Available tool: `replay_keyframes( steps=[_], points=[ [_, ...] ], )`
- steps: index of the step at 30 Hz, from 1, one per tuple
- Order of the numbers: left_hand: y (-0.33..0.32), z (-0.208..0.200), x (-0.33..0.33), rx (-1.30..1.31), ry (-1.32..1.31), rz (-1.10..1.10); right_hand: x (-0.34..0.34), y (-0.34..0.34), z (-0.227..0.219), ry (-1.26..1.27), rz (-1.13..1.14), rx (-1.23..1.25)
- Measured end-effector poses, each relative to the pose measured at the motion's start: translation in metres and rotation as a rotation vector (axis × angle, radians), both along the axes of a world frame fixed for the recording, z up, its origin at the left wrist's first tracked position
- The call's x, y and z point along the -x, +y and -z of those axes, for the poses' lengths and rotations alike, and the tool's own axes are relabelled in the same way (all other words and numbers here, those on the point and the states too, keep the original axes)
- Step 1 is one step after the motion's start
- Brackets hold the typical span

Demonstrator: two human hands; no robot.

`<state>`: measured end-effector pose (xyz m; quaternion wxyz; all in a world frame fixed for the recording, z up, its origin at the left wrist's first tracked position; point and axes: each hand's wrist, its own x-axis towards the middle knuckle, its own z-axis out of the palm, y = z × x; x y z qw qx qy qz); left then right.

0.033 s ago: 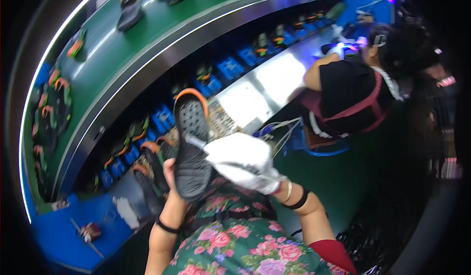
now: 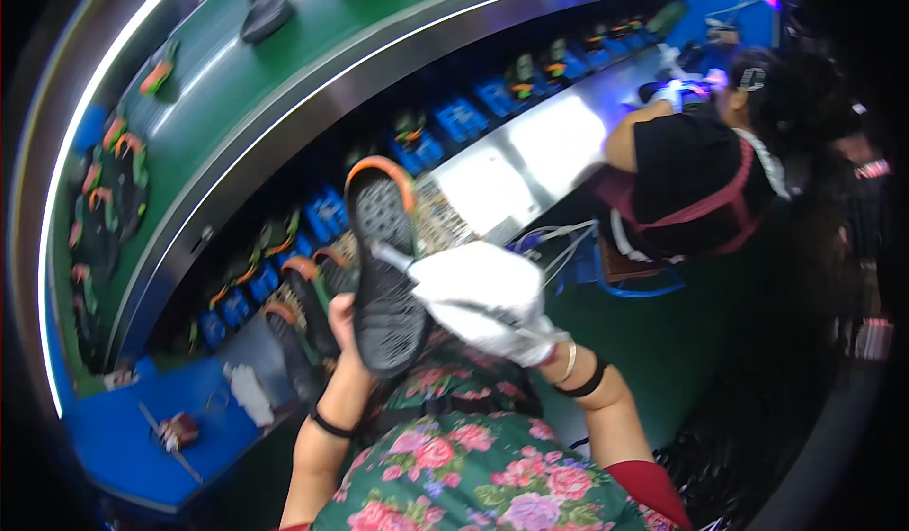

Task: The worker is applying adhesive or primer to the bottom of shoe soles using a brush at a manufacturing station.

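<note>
A black shoe [image 2: 386,299] with an orange heel rim stands upright in front of me, its patterned sole-like face toward me. My left hand [image 2: 348,327], bare, is closed round its lower left edge; the shoe hides most of the fingers. My right hand [image 2: 483,299] wears a white glove and is closed on a slim pale grey tool [image 2: 390,256]. The tool's far end rests at or just over the middle of the shoe; its exact kind is too blurred to tell. More black and orange shoes [image 2: 308,294] stand left of my left hand.
A green conveyor belt [image 2: 204,105] carrying shoes curves across the far left. Below it runs a row of blue holders [image 2: 461,122]. A blue table [image 2: 123,441] with a white glove [image 2: 248,394] lies left. A seated co-worker [image 2: 696,171] is at right, near a bright metal surface [image 2: 483,182].
The whole view has shifted a little, so the surroundings appear farther right. Both hands keep their holds on the shoe and the tool.
</note>
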<state>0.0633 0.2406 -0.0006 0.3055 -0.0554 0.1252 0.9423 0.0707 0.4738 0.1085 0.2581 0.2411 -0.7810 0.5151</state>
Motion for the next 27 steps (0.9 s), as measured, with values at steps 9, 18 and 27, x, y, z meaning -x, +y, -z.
replay_keyframes(
  steps=[9, 18, 27],
  points=[
    [0.030, -0.001, -0.011, -0.127, -0.211, 0.088, 0.027, -0.007, -0.011, 0.074, -0.003, -0.151],
    [0.024, -0.008, -0.009, -0.200, -0.152, 0.081, 0.017, -0.023, -0.004, -0.016, -0.154, -0.164],
    [0.020, 0.003, 0.007, -0.066, -0.104, 0.054, 0.014, -0.024, 0.002, -0.101, -0.153, -0.089]
  ],
)
